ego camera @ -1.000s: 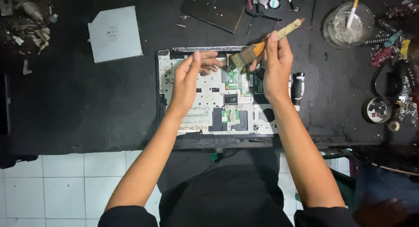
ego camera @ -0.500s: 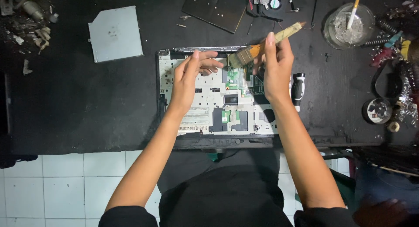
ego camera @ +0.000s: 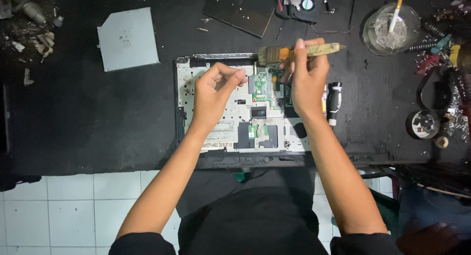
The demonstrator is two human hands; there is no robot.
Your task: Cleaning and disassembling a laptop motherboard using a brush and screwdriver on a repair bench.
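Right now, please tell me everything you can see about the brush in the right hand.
The brush is a flat paintbrush with a pale, worn, wood-like handle, an orange band and short dark-tipped bristles. It lies almost level, bristles pointing left and handle end pointing right. The right hand grips it around the middle, hiding part of the handle. The bristles sit at the top edge of the opened laptop, near the green board; whether they touch it cannot be told. The left hand does not touch the brush.

Counted on the black bench: one opened laptop chassis (ego camera: 230, 132) at centre; one paintbrush (ego camera: 299, 51) at 12 o'clock; one grey drive plate (ego camera: 127, 39) at 10 o'clock; one glass ashtray (ego camera: 392, 26) at 2 o'clock; one screwdriver (ego camera: 333, 102) at 3 o'clock; two hands.
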